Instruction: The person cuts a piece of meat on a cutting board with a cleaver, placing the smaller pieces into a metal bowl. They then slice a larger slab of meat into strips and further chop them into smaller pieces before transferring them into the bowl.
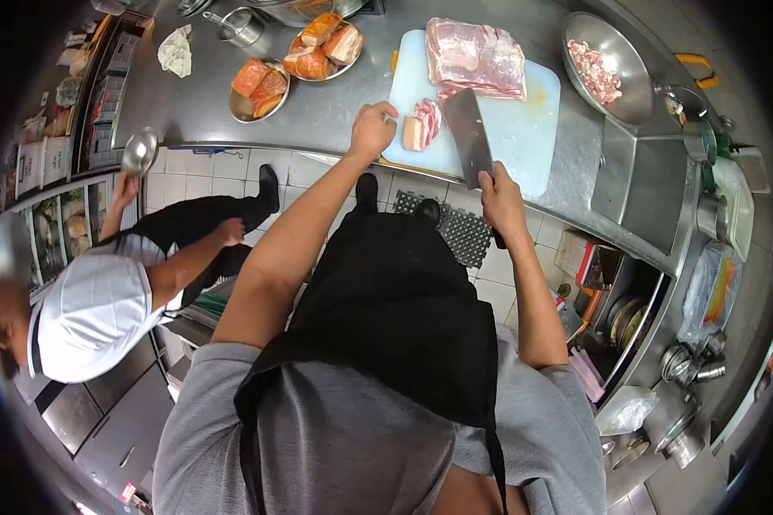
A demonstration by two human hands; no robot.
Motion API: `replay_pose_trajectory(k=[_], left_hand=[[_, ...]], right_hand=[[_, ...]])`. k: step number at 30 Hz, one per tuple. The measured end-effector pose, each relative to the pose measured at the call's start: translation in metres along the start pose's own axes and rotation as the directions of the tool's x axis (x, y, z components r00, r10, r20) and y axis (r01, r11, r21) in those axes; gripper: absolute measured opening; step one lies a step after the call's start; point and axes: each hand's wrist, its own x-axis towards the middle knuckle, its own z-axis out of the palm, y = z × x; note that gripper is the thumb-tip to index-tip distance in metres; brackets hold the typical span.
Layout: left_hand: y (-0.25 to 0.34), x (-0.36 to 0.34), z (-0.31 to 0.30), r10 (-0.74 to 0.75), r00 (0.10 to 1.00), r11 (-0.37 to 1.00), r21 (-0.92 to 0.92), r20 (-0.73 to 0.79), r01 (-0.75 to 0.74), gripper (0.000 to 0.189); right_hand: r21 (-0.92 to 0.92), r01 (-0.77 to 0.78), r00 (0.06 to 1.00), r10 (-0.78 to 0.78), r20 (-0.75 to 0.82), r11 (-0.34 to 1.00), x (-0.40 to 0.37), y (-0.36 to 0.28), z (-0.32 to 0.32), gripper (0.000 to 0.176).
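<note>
My right hand [502, 199] grips the handle of a broad cleaver [469, 136], its blade over the white cutting board [536, 129]. The blade's far end is beside a large slab of raw meat [476, 56] at the back of the board. Left of the blade lies a small pile of sliced meat [421, 126] with a pale rind side. My left hand [374, 129] is just left of that pile, near the board's left edge, fingers curled; whether anything is in them cannot be made out.
A steel bowl [607, 69] of cut meat stands right of the board, near a sink [635, 176]. Two bowls of browned meat chunks [324, 47] [259, 88], a small pot [241, 27] and a cloth [175, 51] are left. Another person [94, 309] holds a metal ladle [140, 151].
</note>
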Motion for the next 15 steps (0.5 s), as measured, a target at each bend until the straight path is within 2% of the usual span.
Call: replay_pose_trajectory(k=[1,2,4,5,7,8,9,10,11,12,13,14,15], left_hand=[[0.004,-0.004,0.003,-0.074,0.996,0.996,-0.052,-0.048,0.072,0.031],[0.009,-0.009,0.006,-0.048,0.995,0.998,-0.048,-0.091,0.044,0.030],[0.022,-0.018,0.018,0.004,0.985,0.999,-0.048,-0.175,-0.013,0.028],[0.027,-0.020,0.022,0.046,0.987,0.998,-0.041,-0.151,-0.053,0.031],[0.031,-0.023,0.031,0.132,0.987,0.991,-0.027,-0.097,-0.135,0.035],[0.029,-0.016,0.033,0.079,0.995,0.996,-0.030,-0.052,-0.081,0.039],[0.030,-0.014,0.031,0.003,1.000,0.968,-0.252,0.027,0.004,0.038],[0.031,-0.010,0.027,-0.052,0.992,0.884,-0.457,0.118,0.101,0.037],[0.031,-0.006,0.023,-0.083,0.972,0.750,-0.628,0.220,0.206,0.037],[0.033,-0.009,0.015,-0.056,0.967,0.569,-0.788,0.247,0.234,0.032],[0.020,-0.009,0.017,-0.022,0.997,0.799,-0.598,0.077,0.064,0.031],[0.004,-0.012,0.019,0.062,0.995,0.942,-0.325,-0.081,-0.085,0.030],[-0.004,-0.013,0.016,0.188,0.960,0.981,-0.001,-0.206,-0.193,0.028]], right_hand=[[-0.022,0.010,1.000,-0.010,0.005,1.000,0.004,0.000,0.005,0.028],[-0.048,0.060,0.998,-0.061,-0.007,0.997,0.007,0.000,0.013,0.025],[0.064,0.051,0.998,-0.053,0.041,0.997,0.014,0.007,0.022,0.021],[0.119,0.042,0.997,-0.050,0.065,0.992,0.018,0.009,0.027,0.020],[0.325,-0.151,0.972,0.081,0.220,0.933,0.008,-0.014,0.017,0.022],[0.355,-0.137,0.979,0.072,0.190,0.925,0.003,-0.015,0.020,0.020],[0.380,-0.122,0.985,0.065,0.158,0.917,-0.001,-0.016,0.021,0.019],[0.401,-0.100,0.991,0.056,0.122,0.911,-0.003,-0.018,0.019,0.018],[0.411,-0.113,0.990,0.067,0.125,0.905,-0.005,-0.021,0.015,0.018],[0.423,-0.127,0.989,0.080,0.128,0.897,-0.009,-0.030,0.009,0.018],[0.436,-0.144,0.987,0.096,0.132,0.888,-0.013,-0.036,0.006,0.018],[0.414,-0.137,0.988,0.094,0.122,0.900,-0.016,-0.039,0.005,0.018],[0.393,-0.127,0.990,0.090,0.112,0.911,-0.017,-0.043,0.005,0.018]])
